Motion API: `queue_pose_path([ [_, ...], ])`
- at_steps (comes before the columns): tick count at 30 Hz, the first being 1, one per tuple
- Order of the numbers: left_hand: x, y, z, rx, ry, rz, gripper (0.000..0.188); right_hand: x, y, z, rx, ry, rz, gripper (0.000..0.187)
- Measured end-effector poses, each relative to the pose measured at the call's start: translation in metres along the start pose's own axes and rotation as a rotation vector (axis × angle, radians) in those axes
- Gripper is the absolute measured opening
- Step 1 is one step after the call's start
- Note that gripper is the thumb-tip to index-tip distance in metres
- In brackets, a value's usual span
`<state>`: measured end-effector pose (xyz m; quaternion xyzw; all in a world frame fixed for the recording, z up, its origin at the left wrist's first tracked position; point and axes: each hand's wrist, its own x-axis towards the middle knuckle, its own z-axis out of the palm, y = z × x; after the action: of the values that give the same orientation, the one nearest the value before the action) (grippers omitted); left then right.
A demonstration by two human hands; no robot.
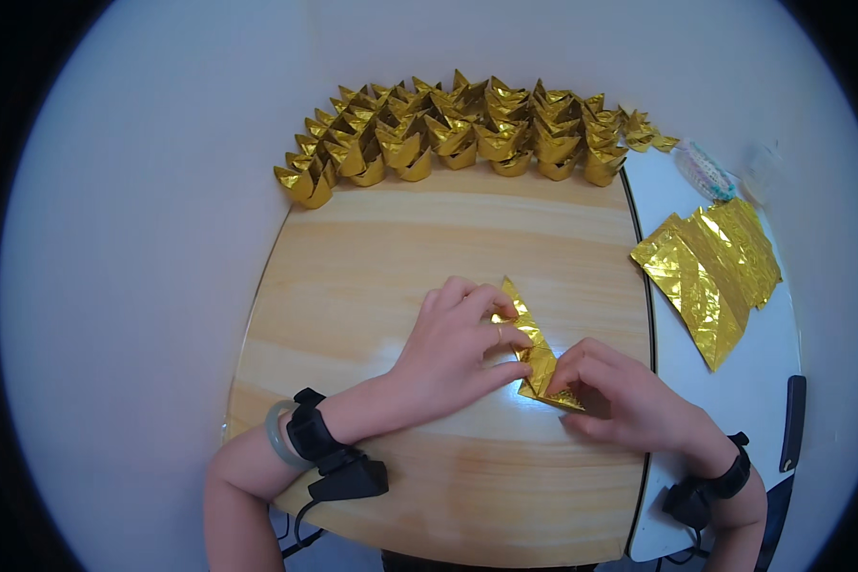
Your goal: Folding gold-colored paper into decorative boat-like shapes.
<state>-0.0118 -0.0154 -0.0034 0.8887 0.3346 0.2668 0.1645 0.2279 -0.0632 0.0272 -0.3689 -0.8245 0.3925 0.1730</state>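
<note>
From here I see both hands close together over a folded piece of gold foil (541, 360), which lies slanted on the wood-grain surface (400, 248) in front of the person. The left hand (472, 338) has its thumb and fingertips spread along the foil's left side; the right hand (624, 391) curls at its lower end. Whether either pinches it, I can't tell. Rows of gold folded shapes (458, 143) crowd the far edge, and flat gold sheets (710, 272) overlap on the white surface (734, 410) to the right.
</note>
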Motion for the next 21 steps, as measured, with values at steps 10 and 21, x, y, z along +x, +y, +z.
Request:
queue_pose_path([
  [10,0.000,0.006,0.004,-0.089,-0.112,-0.195,0.039,0.009,0.011,0.002,-0.284,0.085,-0.244,0.034],
  [21,0.000,0.004,-0.002,-0.138,-0.196,-0.219,0.043,0.015,0.011,0.007,-0.324,0.126,-0.184,0.029],
])
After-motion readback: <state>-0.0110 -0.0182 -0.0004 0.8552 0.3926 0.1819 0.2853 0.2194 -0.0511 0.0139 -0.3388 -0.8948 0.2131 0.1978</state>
